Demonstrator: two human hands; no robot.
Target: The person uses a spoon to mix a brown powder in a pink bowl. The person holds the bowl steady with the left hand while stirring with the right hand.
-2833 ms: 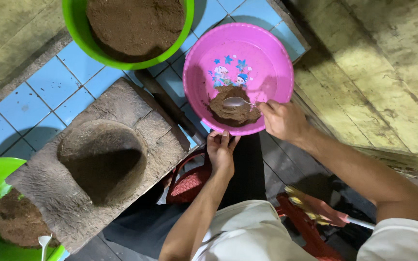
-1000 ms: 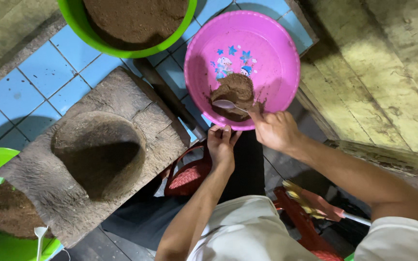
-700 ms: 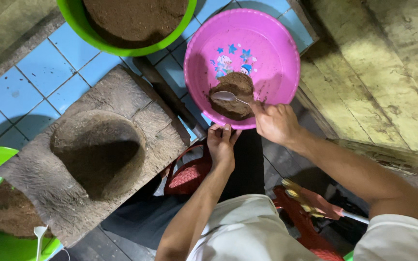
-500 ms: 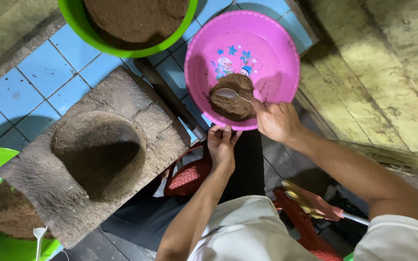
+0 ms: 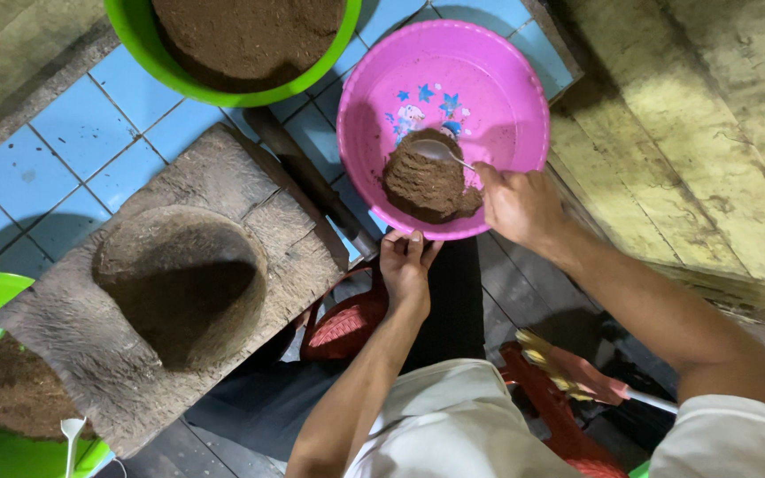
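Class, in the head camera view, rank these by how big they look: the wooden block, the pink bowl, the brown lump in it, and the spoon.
1. wooden block
2. pink bowl
3. brown lump
4. spoon, held by the right hand

The sizes differ clearly, so no ties.

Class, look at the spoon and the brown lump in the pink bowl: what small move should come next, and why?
Probably draw the spoon through the brown lump: the right hand holds it with the tip already on top, and the left hand steadies the pink bowl.
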